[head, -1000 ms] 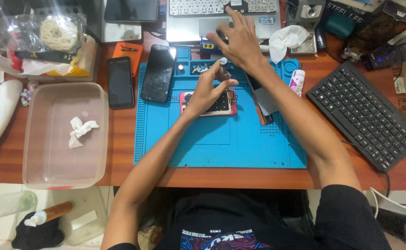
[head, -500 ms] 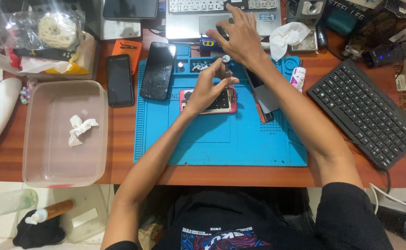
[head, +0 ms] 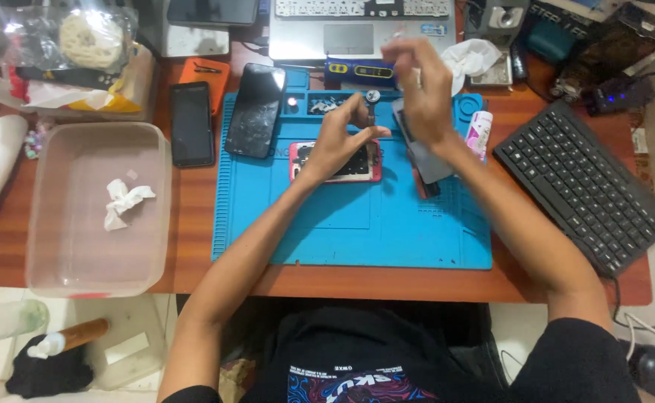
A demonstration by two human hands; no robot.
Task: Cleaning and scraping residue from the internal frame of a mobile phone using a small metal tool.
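On blue mat (head: pixel 357 231) at mid-worktop (head: pixel 193 246), opened pink-edged phone (head: pixel 338 162) pinned flat under left hand (head: pixel 338 138), fingers curled round a thin tool, steadying it. Right hand (head: pixel 420 93) raised above, blurred, fingers pinched; contents cannot be told.

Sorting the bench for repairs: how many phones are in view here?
3. One opened phone lies on the blue mat under the left hand; a cracked one lies at the mat's upper left; a dark one lies on the desk beside it. More may be hidden.
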